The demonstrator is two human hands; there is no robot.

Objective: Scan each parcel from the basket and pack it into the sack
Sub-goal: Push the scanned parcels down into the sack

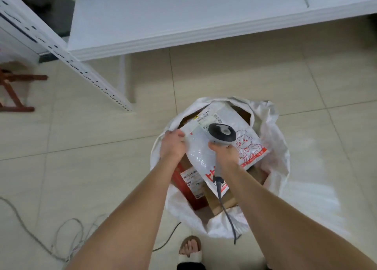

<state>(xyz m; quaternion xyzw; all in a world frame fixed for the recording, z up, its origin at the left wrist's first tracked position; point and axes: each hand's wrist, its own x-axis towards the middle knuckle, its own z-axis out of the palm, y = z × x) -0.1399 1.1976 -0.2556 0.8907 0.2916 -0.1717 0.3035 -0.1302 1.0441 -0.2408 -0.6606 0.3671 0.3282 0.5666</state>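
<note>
1. Head view, progress: the sack stands open on the floor. It already holds a red box and a cardboard box, so packing appears well advanced.
2. Current parcel: a white mailer lying across the sack's mouth, above the boxes, judged to be at the scanning step and not yet dropped in.
3. Orientation: face up. Its long axis seems to run from the sack's near rim to its far rim, with the label at the far end.
4. Hands: the left hand pinches the parcel's edge at the sack's left rim. The right hand grips the scanner above the sack's middle.
5. Remaining: the basket is out of view, so the parcel count is unknown.
</note>
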